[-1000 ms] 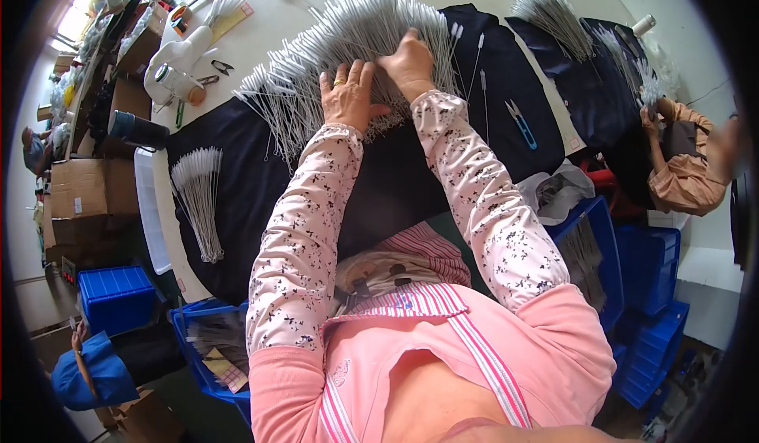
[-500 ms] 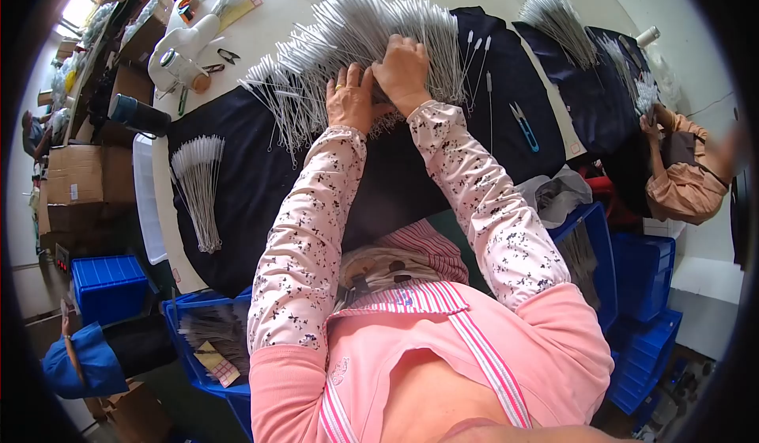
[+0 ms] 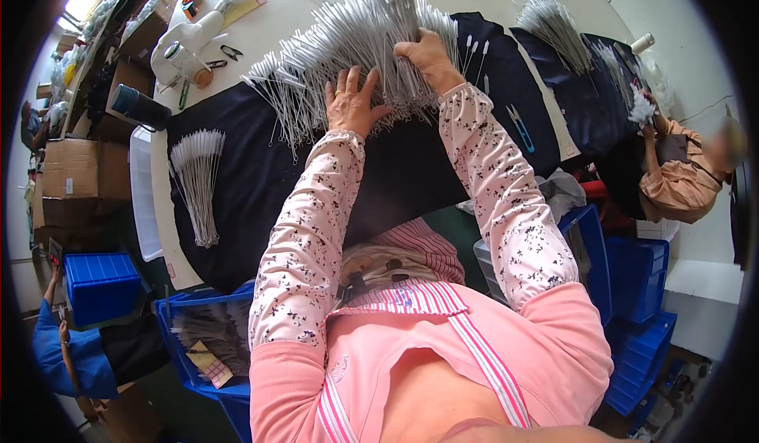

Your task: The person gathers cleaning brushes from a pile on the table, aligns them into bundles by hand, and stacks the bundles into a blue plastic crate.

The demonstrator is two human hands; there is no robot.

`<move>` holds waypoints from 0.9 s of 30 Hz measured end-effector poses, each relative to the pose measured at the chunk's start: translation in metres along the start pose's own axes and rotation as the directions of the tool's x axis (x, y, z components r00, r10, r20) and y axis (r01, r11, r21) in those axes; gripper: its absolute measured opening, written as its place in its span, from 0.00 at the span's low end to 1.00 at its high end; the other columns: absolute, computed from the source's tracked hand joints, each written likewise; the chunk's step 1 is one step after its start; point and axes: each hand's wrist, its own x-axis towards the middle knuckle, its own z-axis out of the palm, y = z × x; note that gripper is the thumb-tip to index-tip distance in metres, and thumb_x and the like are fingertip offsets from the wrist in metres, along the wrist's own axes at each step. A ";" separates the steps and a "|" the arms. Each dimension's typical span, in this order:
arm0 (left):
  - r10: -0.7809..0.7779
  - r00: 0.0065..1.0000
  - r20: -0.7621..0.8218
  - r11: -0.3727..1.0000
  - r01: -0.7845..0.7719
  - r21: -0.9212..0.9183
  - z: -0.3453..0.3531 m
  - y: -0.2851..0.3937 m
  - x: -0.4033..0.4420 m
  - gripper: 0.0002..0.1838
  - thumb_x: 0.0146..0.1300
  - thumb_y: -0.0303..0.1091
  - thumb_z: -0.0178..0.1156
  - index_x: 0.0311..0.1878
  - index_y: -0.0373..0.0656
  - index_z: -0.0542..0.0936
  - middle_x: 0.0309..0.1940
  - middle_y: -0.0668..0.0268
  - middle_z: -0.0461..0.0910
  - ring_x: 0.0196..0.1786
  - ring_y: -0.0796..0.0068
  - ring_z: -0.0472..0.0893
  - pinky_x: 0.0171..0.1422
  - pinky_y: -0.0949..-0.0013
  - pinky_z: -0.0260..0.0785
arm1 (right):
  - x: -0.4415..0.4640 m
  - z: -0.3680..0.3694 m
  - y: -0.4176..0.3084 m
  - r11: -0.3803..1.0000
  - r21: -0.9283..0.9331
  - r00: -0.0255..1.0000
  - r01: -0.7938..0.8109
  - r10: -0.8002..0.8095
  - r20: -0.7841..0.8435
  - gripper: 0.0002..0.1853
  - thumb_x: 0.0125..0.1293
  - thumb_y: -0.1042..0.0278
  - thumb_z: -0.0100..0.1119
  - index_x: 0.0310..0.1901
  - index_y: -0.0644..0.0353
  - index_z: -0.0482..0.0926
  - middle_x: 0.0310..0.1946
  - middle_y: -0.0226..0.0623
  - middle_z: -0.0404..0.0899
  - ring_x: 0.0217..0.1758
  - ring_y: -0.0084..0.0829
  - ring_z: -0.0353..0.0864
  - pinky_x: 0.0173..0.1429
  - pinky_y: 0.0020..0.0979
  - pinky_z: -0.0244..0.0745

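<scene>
A wide heap of thin straw-cleaning brushes (image 3: 324, 51), with white bristles and looped wire stems, lies on dark cloth (image 3: 395, 178). My right hand (image 3: 431, 59) is closed round a thick bundle of brushes (image 3: 387, 4) at the heap's right part, bristle ends pointing away from me. My left hand (image 3: 351, 104) rests against the wire ends at the near side of the heap, its fingers spread. To the right of the heap lie a few separate brushes (image 3: 472, 51) and blue-handled thread snips (image 3: 520, 129).
A smaller brush bundle (image 3: 198, 182) lies on the cloth at left. Beyond it are a dark bottle (image 3: 141, 107) and a glass jar (image 3: 190, 65). Blue bins (image 3: 202, 316) flank me. A co-worker (image 3: 684, 166) sits at right; another person (image 3: 79, 356) is at lower left.
My right hand has moved right and now grips a bundle, whose bristle ends have shifted farther away and to the right. My left hand's fingers have spread apart.
</scene>
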 end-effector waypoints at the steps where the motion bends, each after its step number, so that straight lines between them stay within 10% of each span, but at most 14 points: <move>1: 0.007 1.000 0.010 1.000 -0.007 0.007 -0.001 0.001 -0.001 0.41 0.55 0.56 0.65 0.71 0.63 0.61 0.72 0.62 0.57 0.75 0.58 0.54 0.78 0.50 0.40 | 0.001 0.002 0.006 0.999 -0.033 1.000 0.007 -0.006 0.023 0.18 0.46 0.72 0.67 0.41 0.69 0.80 0.32 0.41 0.82 0.34 0.31 0.82 0.42 0.30 0.76; 10: -0.017 0.994 0.113 0.987 -0.001 0.161 -0.018 0.017 0.001 0.33 0.61 0.50 0.60 0.70 0.69 0.62 0.73 0.59 0.54 0.75 0.49 0.54 0.77 0.42 0.31 | -0.013 0.025 0.007 0.888 -0.459 0.997 -0.005 -0.032 -0.073 0.29 0.44 0.59 0.71 0.46 0.71 0.78 0.43 0.55 0.82 0.48 0.47 0.83 0.55 0.35 0.75; 14: 0.022 0.989 0.148 0.990 -0.042 0.133 -0.031 0.011 -0.006 0.32 0.63 0.48 0.59 0.70 0.73 0.60 0.74 0.61 0.53 0.75 0.48 0.53 0.77 0.41 0.33 | -0.012 0.019 0.004 0.941 -0.337 0.983 0.031 -0.090 -0.160 0.23 0.44 0.65 0.69 0.43 0.69 0.80 0.35 0.46 0.84 0.39 0.37 0.84 0.48 0.32 0.77; 18: -0.016 0.998 0.064 1.000 0.016 0.005 -0.036 0.003 -0.005 0.29 0.61 0.47 0.61 0.66 0.63 0.69 0.66 0.60 0.69 0.67 0.58 0.69 0.76 0.44 0.40 | -0.013 0.004 -0.002 0.994 0.003 0.989 0.110 -0.109 -0.096 0.19 0.47 0.72 0.67 0.43 0.68 0.79 0.31 0.38 0.83 0.34 0.29 0.83 0.41 0.29 0.77; 19: -0.070 0.996 -0.059 0.992 0.063 -0.112 -0.034 0.004 -0.001 0.27 0.60 0.47 0.64 0.61 0.50 0.75 0.54 0.59 0.79 0.58 0.65 0.78 0.72 0.55 0.54 | -0.014 0.001 -0.001 0.985 0.134 0.994 0.108 -0.103 -0.047 0.19 0.47 0.72 0.68 0.43 0.69 0.79 0.31 0.37 0.83 0.34 0.28 0.83 0.41 0.29 0.77; 22: -0.263 0.956 0.128 0.560 0.260 -0.787 -0.048 0.015 0.012 0.29 0.58 0.49 0.67 0.57 0.39 0.76 0.46 0.59 0.82 0.52 0.69 0.80 0.62 0.67 0.66 | -0.022 0.000 -0.001 0.950 0.118 0.957 0.289 -0.286 -0.040 0.20 0.50 0.70 0.67 0.45 0.68 0.77 0.32 0.38 0.83 0.34 0.29 0.83 0.40 0.31 0.77; 27: -0.125 0.986 0.112 -0.135 0.095 -0.986 -0.033 0.027 0.032 0.23 0.52 0.39 0.73 0.47 0.35 0.77 0.40 0.63 0.80 0.44 0.71 0.79 0.53 0.69 0.70 | -0.070 0.025 -0.027 0.882 -0.301 0.930 0.363 -0.361 0.064 0.24 0.54 0.61 0.63 0.52 0.61 0.75 0.38 0.51 0.82 0.43 0.48 0.83 0.48 0.40 0.77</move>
